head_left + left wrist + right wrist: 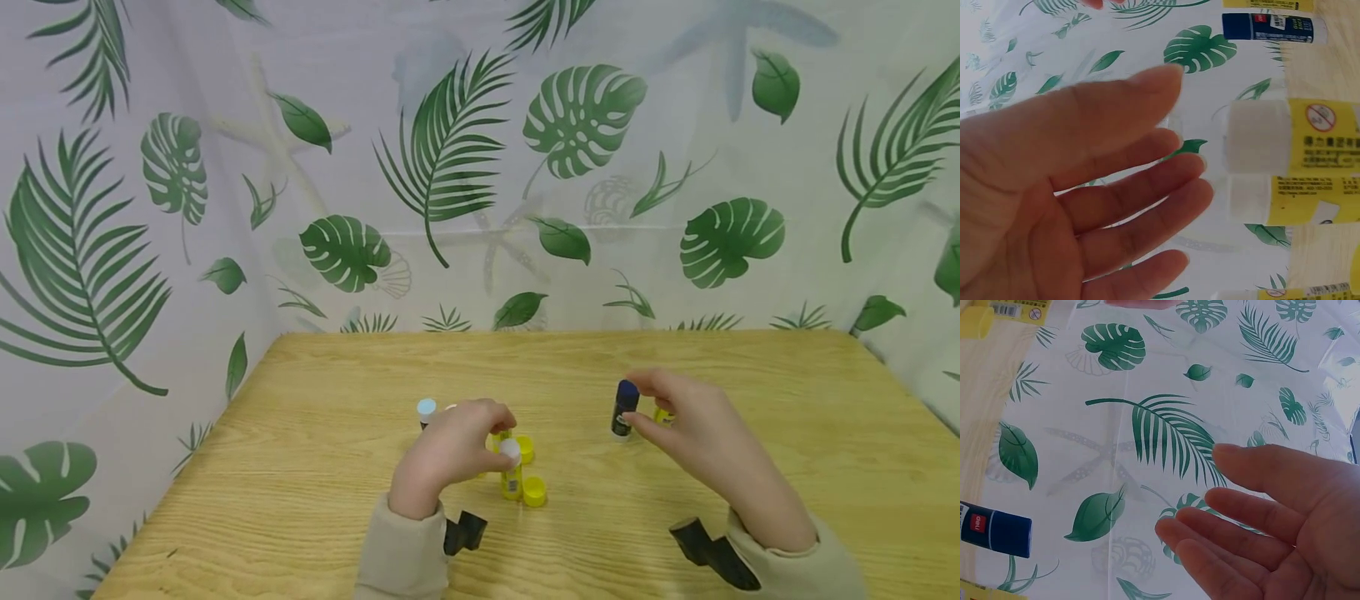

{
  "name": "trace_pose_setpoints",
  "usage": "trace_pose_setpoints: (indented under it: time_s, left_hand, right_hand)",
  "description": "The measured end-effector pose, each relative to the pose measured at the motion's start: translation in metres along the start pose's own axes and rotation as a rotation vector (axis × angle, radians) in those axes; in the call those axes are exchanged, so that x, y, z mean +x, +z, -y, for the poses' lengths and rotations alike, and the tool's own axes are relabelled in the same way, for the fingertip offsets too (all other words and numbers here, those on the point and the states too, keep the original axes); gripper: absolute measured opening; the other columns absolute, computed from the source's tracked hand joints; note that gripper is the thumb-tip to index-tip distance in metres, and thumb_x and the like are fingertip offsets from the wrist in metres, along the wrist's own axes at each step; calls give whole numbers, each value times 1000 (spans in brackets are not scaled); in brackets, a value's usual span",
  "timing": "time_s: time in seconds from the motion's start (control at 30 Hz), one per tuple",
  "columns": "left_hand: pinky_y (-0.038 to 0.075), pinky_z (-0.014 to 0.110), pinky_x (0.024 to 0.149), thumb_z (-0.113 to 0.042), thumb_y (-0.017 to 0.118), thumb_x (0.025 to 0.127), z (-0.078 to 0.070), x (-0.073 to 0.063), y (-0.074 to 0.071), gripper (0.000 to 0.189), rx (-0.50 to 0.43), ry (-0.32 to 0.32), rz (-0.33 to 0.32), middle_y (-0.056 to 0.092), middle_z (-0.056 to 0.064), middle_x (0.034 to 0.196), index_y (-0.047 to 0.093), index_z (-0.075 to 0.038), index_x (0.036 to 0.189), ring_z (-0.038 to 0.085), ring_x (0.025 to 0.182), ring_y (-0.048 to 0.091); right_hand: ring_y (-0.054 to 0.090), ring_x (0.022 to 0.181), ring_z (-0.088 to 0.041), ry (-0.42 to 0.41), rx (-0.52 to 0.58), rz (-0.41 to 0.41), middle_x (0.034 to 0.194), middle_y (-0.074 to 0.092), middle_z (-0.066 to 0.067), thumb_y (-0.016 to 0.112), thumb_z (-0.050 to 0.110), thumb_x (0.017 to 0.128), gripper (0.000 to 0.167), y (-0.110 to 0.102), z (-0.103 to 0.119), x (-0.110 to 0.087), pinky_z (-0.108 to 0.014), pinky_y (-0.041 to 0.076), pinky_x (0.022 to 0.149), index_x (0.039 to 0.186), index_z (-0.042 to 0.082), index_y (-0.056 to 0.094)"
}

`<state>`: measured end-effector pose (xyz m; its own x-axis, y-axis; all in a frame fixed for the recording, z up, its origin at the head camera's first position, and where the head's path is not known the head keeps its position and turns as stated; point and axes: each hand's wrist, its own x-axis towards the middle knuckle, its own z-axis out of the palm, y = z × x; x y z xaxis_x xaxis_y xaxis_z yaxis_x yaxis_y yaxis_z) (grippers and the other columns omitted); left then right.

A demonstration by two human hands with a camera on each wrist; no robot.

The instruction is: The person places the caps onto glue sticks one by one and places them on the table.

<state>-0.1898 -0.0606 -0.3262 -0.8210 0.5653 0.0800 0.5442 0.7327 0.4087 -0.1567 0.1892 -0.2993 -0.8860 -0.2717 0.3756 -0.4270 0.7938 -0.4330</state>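
Observation:
My left hand (pixel 457 446) hovers with relaxed, spread fingers beside a yellow glue stick (pixel 512 482) that stands upright under a white cap. In the left wrist view, a gap separates those fingers from this stick and a second yellow glue stick (pixel 1310 201) alongside it. On the right, a navy glue stick (pixel 622 412) stands on the table. My right hand (pixel 693 417) is close to its cap, thumb and fingers loosely bent. The right wrist view shows that hand holding nothing, apart from the navy stick (pixel 997 530).
Two round yellow pieces (pixel 534 492) sit next to the nearest yellow stick. A light-blue-topped stick (pixel 427 408) stands left of my left hand, partly hidden. Something yellow (pixel 663 415) shows behind my right hand. A leaf-printed cloth (pixel 480 208) hangs beyond the wooden table (pixel 300 500).

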Motion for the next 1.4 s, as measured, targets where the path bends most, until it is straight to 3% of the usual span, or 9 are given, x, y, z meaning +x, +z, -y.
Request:
trace_pose_setpoints:
  time_s: [0.33,0.67,1.4]
  left_hand:
    - [42,22,66,-12,69,74,5,6,11,28,-4,-42,73,59,1,89,62,-5,100,9,73,50]
    - [42,21,62,-15,74,72,6,12,21,25,77,-96,130,60,-2,84,60,-11,91,9,70,53]
    - [43,23,64,-14,74,71,13,17,28,23,101,-85,170,59,-3,83,59,-12,88,10,71,53]
  right_hand:
    - [59,83,-30,7,19,47,98,61,-16,69,8,76,35,8,-3,3,-41,49,69,107,-3,58]
    - [58,81,-27,-1,-2,53,98,61,-13,69,10,76,35,13,-2,3,-39,47,66,107,-2,58]
    - [58,78,-23,-14,-13,50,96,62,-10,69,9,76,33,16,1,3,-37,47,65,105,-1,59]
